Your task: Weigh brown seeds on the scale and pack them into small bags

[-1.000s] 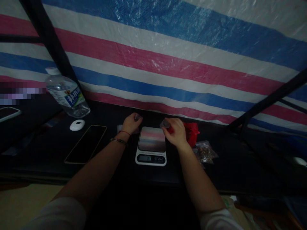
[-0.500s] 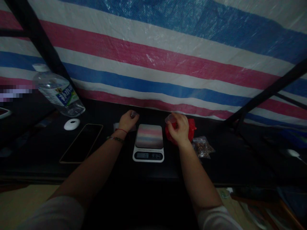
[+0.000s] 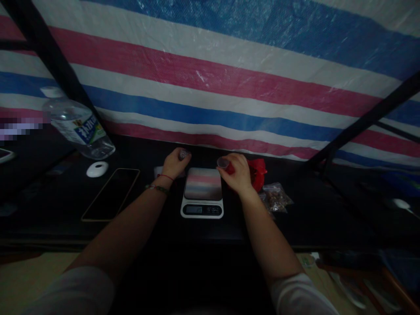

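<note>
Digital scale [image 3: 203, 186], placed centrally, seemingly for two-handed reach — left hand [image 3: 173, 163] grasping small clear object [image 3: 183, 153] — right hand [image 3: 242, 175], near red plastic bag [image 3: 260, 174], pinching clear cup [image 3: 223, 163] apparently by its side, mouth unblocked

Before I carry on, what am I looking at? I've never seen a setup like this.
No machine here: these are a person's bare hands, and every picture comes from one head-worn camera looking forward and down. The left hand holds a small clear item, too dim to name. The right hand holds a small clear cup near the white scale. On the dark table, a red bag and clear bags of brownish bits lie to the right; a phone, a rounded white object and a bottle are left.
</note>
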A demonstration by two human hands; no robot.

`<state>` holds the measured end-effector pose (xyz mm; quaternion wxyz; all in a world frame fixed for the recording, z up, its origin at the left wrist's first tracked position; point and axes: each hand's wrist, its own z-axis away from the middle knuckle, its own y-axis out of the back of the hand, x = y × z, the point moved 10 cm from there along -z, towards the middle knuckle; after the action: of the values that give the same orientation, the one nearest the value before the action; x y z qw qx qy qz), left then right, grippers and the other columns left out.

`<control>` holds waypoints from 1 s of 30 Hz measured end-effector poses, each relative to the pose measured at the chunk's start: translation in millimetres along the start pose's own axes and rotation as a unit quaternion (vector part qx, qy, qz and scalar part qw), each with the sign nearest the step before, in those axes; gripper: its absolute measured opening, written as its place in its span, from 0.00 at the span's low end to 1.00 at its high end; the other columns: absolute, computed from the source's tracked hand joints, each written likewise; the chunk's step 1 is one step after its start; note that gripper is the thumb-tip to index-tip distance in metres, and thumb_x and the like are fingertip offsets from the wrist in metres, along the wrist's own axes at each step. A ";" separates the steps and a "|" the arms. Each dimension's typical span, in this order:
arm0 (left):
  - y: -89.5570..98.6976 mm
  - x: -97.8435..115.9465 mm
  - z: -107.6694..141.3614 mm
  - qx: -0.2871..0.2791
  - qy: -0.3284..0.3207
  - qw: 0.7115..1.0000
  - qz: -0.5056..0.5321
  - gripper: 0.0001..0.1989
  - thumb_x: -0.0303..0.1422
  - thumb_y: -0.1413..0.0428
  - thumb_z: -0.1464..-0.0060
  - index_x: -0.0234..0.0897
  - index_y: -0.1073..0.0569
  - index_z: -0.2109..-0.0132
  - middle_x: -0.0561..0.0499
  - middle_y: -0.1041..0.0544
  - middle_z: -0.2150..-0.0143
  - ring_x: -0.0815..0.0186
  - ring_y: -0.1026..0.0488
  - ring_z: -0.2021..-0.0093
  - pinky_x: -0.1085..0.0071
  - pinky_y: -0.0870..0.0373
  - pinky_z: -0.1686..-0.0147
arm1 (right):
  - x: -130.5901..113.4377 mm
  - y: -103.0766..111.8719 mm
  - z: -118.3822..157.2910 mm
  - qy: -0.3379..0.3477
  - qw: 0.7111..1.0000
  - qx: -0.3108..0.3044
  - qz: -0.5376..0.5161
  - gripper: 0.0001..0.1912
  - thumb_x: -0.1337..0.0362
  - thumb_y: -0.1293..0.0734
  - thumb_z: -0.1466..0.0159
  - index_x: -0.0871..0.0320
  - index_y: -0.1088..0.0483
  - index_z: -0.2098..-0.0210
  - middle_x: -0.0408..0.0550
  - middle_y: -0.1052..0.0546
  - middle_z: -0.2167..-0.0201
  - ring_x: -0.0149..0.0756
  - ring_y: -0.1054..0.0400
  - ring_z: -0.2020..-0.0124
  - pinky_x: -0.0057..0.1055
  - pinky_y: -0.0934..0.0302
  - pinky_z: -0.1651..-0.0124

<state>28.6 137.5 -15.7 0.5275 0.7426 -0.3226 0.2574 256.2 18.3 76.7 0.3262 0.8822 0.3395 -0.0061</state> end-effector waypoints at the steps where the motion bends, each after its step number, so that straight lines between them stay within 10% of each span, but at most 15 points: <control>1: -0.4 1.1 0.1 -0.001 -0.005 1.000 0.004 0.22 0.47 0.47 0.48 0.37 0.28 0.52 0.47 0.23 0.59 0.62 0.27 0.61 0.68 0.33 0.59 | -1.5 -1.8 0.2 0.000 1.000 -0.004 -0.005 0.14 0.59 0.31 0.42 0.57 0.29 0.58 0.52 0.25 0.59 0.44 0.32 0.55 0.44 0.38 0.50; 23: -1.0 14.8 4.7 -0.015 -0.066 0.995 0.072 0.21 0.44 0.45 0.49 0.37 0.28 0.51 0.47 0.22 0.57 0.61 0.26 0.58 0.66 0.31 0.55 | -22.9 -62.8 14.8 0.018 0.976 -0.204 -0.072 0.22 0.61 0.32 0.42 0.58 0.32 0.48 0.52 0.25 0.53 0.43 0.33 0.52 0.43 0.40 0.47; 30: 0.2 12.1 1.7 0.013 -0.082 0.992 0.098 0.25 0.41 0.43 0.52 0.36 0.31 0.47 0.45 0.24 0.52 0.58 0.27 0.54 0.62 0.31 0.50 | 31.6 -15.2 0.8 -0.128 0.986 -0.103 0.029 0.12 0.62 0.41 0.36 0.60 0.28 0.60 0.54 0.24 0.60 0.41 0.32 0.56 0.36 0.40 0.50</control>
<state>36.5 133.4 -7.4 0.4621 0.7328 -0.4324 0.2500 271.5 45.1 60.1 0.4560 0.8455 0.2676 -0.0747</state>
